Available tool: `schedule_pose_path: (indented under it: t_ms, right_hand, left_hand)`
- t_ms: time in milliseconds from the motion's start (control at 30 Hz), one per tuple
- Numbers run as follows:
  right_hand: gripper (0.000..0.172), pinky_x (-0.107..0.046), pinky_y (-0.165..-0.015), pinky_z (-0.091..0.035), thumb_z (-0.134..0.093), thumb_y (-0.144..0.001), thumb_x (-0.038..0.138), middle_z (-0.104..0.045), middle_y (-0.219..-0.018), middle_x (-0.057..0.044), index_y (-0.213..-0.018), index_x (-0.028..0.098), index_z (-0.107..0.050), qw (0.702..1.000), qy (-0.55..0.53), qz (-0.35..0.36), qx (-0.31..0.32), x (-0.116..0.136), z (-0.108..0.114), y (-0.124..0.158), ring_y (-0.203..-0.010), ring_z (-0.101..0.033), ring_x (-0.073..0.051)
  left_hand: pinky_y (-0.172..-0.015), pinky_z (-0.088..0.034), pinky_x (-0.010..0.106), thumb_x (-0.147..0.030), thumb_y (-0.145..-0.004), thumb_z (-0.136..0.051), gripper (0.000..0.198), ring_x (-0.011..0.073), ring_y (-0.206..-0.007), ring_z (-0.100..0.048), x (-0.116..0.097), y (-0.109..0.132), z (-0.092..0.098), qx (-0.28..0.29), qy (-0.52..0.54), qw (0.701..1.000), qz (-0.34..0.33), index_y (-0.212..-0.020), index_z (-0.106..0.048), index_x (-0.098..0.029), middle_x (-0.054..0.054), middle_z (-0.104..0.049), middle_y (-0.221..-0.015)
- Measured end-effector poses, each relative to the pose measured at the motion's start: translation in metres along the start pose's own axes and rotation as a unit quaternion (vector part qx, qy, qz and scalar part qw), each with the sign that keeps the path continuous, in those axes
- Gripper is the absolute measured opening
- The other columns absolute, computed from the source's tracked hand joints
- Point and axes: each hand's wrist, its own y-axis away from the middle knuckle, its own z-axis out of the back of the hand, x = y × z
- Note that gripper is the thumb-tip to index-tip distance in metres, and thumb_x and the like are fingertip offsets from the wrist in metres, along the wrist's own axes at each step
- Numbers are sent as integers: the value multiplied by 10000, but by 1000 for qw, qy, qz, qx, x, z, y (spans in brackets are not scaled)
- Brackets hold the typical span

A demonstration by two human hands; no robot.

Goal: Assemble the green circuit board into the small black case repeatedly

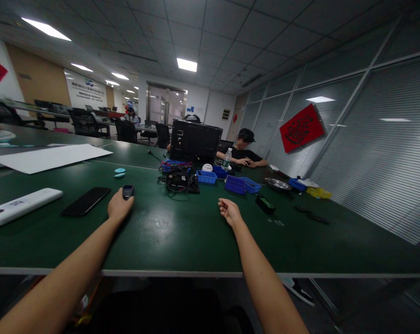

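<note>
On the green table, my left hand (119, 208) is closed around a small dark handheld device with a little screen (128, 190), whose upper end shows past the fingers. A black smartphone (86, 201) lies flat just left of that hand. Beyond it sits a small light-blue two-part object (119, 172). My right hand (229, 211) rests on the tabletop to the right, its fingers curled together, and no object shows in them. The nearest things to it are a blue plastic bin (235, 184) and a black box with a green top (265, 204).
A long white device (23, 206) and a white sheet (51, 157) lie at left. Ahead are a black monitor's back (196, 139), cables with a black power unit (177, 180), a blue tray (206, 176) and a water bottle (227, 160). A person (246, 150) sits across; a metal bowl (277, 184) stands right.
</note>
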Motion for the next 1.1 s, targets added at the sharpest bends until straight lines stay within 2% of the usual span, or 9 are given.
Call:
schedule_pose_path:
  t_ms: [200,400,533,633,733,833,933,1033,1100]
  right_hand:
    - [118,-153,-346,-259,-574,-671,231,-589,-590,5,-760,160,-600,1000,-10,3,7,0,0,0,-408,-458,-51]
    - [139,-151,-346,-253,-577,-655,237,-577,-589,7,-763,152,-596,1000,-7,5,13,0,-1,2,-417,-455,-51]
    - [186,-146,-343,-242,-578,-656,283,-577,-625,6,-791,156,-583,999,43,20,5,-4,-4,2,-422,-440,-47]
    - [303,-159,-359,-278,-547,-691,402,-594,-706,-13,-883,170,-572,987,138,85,-5,-7,-10,4,-473,-465,-66]
    - [491,-212,-540,-415,-490,-725,494,-608,-868,-60,-1088,165,-516,940,300,160,7,-11,-22,13,-691,-555,-129]
    - [681,-291,-796,-397,-572,-671,487,-529,-1119,-111,-1244,164,-395,845,498,194,-16,-14,-34,25,-1006,-498,-209]
    - [627,-317,-829,-373,-593,-668,433,-502,-1160,-116,-1219,186,-422,779,605,164,-33,-12,-36,30,-1064,-461,-239]
    - [458,-316,-773,-395,-576,-685,423,-554,-1059,-92,-1091,219,-522,763,628,144,-54,-5,-24,25,-998,-496,-241]
    - [447,-334,-744,-407,-573,-683,432,-551,-1049,-101,-1072,214,-531,761,629,128,-93,0,-11,18,-988,-495,-257]
  left_hand:
    - [-933,-357,318,-354,-736,-490,588,247,-1142,-453,-37,25,-33,50,17,994,-95,-1258,-384,-104,141,-471,-1264]
    - [-954,-335,305,-295,-705,-529,558,221,-1141,-449,-96,65,-72,99,91,976,-169,-1220,-407,-117,129,-490,-1236]
    - [-994,-300,325,-222,-644,-576,646,235,-1177,-404,-134,92,-98,139,174,953,-206,-1242,-373,-91,138,-452,-1264]
    - [-1005,-303,319,-98,-585,-565,738,230,-1197,-382,-154,110,-113,205,277,909,-234,-1284,-333,-120,116,-420,-1300]
    - [-954,-372,303,-18,-576,-505,783,226,-1183,-410,-161,120,-122,296,384,848,-215,-1319,-290,-137,120,-403,-1320]
    - [-834,-464,292,0,-602,-461,765,208,-1121,-481,-158,120,-125,354,451,808,-136,-1323,-273,-172,128,-417,-1307]
    - [-775,-489,275,8,-600,-457,722,188,-1058,-526,-149,112,-126,319,457,827,-69,-1288,-321,-164,146,-455,-1258]
    - [-764,-487,262,-7,-625,-447,640,158,-995,-553,-142,102,-125,266,444,854,-54,-1242,-378,-165,125,-513,-1176]
    - [-755,-485,253,-23,-642,-444,595,144,-959,-562,-140,99,-124,244,435,865,-50,-1218,-399,-164,110,-535,-1130]
